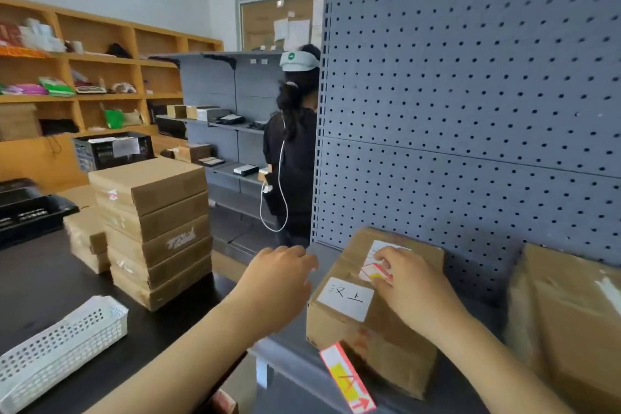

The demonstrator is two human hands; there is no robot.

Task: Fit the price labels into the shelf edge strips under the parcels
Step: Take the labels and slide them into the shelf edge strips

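Grey metal shelf [292, 346] with a pegboard back [470, 94], carrying two brown parcels: one [366, 329] near the left end bearing a white handwritten sticker, another [571, 329] just to its right at the frame's edge. A red, white and yellow label [347, 380] sitting at the shelf's front edge, below the first parcel. To the left, a black table [43, 292] bearing a stack of flat cartons [158, 232], a lower stack [85, 239] behind, a white perforated basket [64, 349] and a black tray [30, 215].

red-white label [375, 273] pinched over parcel [369, 323] | second label [347, 380] at shelf edge
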